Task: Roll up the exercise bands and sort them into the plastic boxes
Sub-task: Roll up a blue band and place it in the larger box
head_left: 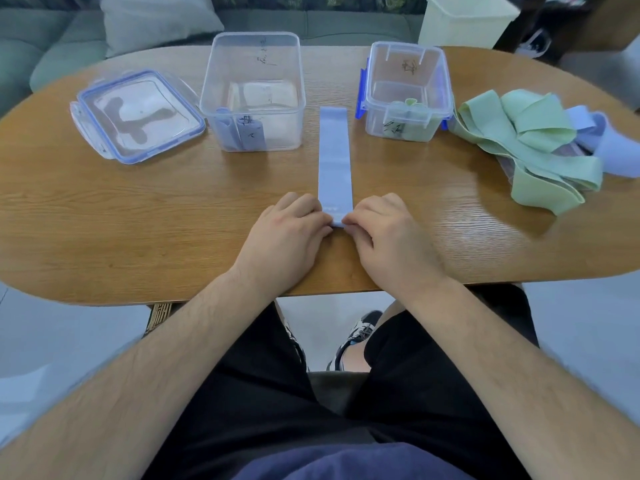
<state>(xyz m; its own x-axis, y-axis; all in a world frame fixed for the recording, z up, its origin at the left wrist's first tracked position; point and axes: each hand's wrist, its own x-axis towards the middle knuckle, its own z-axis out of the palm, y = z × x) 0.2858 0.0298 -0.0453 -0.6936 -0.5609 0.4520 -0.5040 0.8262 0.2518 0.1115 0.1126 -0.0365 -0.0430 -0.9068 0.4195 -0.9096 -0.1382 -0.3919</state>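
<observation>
The blue band (335, 161) lies flat and straight on the tabletop (138, 220). Its near end is close to the middle of the near edge, and its far end reaches up between the two boxes. The near end is turned over into a small first fold, and both grips are on it. The left grip (287, 233) pinches the fold's left corner with curled fingers, and the right grip (391, 233) pinches its right corner the same way, with the fingertips nearly meeting over the band.

The band looks thin, light and limp, a stretchy strip with a faint sheen. It should roll easily but will likely spring loose or skew if one side runs ahead. The sound place to hold it is at both edges of the roll, pressing evenly.

Toward the far edge, left of the band, stands the larger clear box (214, 74) with blue rolls in its near left corner, which is probably where this one belongs. Right of the band, the smaller box (445, 81) with blue clips holds green rolls. At the right end of the tabletop sits a loose pile of bands (526, 143), green and blue. A lid (138, 116) lies near the left end.
</observation>
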